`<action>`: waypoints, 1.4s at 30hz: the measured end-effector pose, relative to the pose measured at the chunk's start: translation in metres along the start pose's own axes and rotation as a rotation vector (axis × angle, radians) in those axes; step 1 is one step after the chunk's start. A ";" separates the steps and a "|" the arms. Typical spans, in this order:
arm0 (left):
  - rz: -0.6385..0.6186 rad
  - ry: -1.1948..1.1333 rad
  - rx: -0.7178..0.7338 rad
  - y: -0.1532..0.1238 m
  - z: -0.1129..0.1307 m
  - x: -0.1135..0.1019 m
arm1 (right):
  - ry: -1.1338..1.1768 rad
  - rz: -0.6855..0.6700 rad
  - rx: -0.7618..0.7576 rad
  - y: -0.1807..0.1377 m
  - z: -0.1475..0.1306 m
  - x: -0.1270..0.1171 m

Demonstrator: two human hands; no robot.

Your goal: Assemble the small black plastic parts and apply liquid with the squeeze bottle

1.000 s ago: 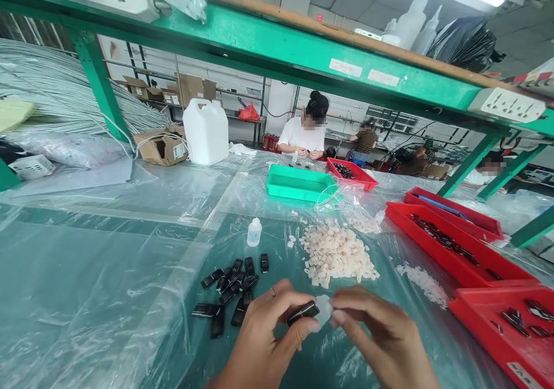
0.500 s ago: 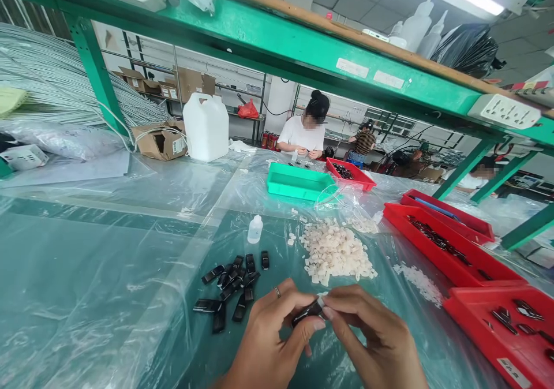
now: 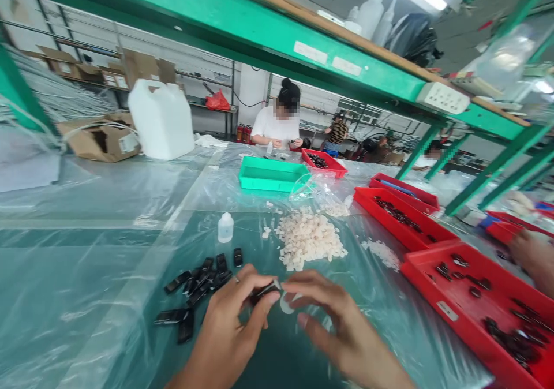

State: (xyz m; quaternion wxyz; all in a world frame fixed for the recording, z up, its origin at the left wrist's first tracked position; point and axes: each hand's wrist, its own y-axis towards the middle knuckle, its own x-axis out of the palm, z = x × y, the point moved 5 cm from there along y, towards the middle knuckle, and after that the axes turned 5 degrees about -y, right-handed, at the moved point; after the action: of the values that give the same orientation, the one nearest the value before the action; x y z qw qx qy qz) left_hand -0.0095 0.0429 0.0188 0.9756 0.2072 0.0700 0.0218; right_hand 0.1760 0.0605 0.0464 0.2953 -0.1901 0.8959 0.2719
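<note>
A worktable (image 3: 99, 221) is covered with clear plastic sheeting and is spanned by a green shelf frame (image 3: 242, 31). Across it, a person in a white top (image 3: 277, 126) is seen. On the right side, a large red tray (image 3: 465, 331) is strewn with dark pieces, and a hand of someone else (image 3: 534, 256) is seen beyond its far edge. A white jug (image 3: 162, 123) is set at the back left, and a green tray (image 3: 268, 184) is placed near the middle. In front, the left hand (image 3: 234, 320) and the right hand (image 3: 341, 320) are held close together. By the right hand, thumb and fingers are kept parted. Ahead of the hands, a pile of pale pieces (image 3: 309, 239) is heaped. Loose black pieces (image 3: 199, 288) are scattered beside the left hand, with a small bottle (image 3: 225, 228) stood just behind them. A glossy black piece (image 3: 265, 290) is pinched between the left thumb and fingers. A translucent disc (image 3: 287, 305) is seen by the right fingertips; whether it is touched cannot be told.
</note>
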 end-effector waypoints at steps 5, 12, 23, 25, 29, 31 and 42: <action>0.013 0.072 -0.047 0.001 -0.003 -0.002 | -0.380 0.203 0.355 -0.007 0.127 -0.113; -0.013 0.120 -0.108 -0.005 -0.012 0.004 | -0.780 -0.029 0.578 -0.010 0.235 -0.168; 0.007 0.260 -0.010 0.001 -0.007 0.003 | -1.045 -0.239 0.513 -0.007 0.244 -0.161; -0.006 0.260 -0.038 0.000 -0.010 0.004 | -1.052 -0.264 0.482 -0.006 0.241 -0.160; -0.023 0.264 -0.095 -0.001 -0.018 0.001 | -1.019 -0.316 0.418 -0.002 0.237 -0.158; -0.019 0.246 -0.127 -0.001 -0.021 -0.001 | -0.987 -0.321 0.406 0.002 0.237 -0.160; -0.074 0.006 -0.089 0.001 -0.008 0.004 | -0.334 -0.046 0.218 0.001 0.101 -0.094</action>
State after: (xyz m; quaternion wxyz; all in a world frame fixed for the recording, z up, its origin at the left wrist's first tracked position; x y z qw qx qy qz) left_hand -0.0068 0.0471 0.0117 0.9837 0.1610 0.0796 -0.0106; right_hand 0.2896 0.1394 0.0378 0.4646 -0.1296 0.8542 0.1941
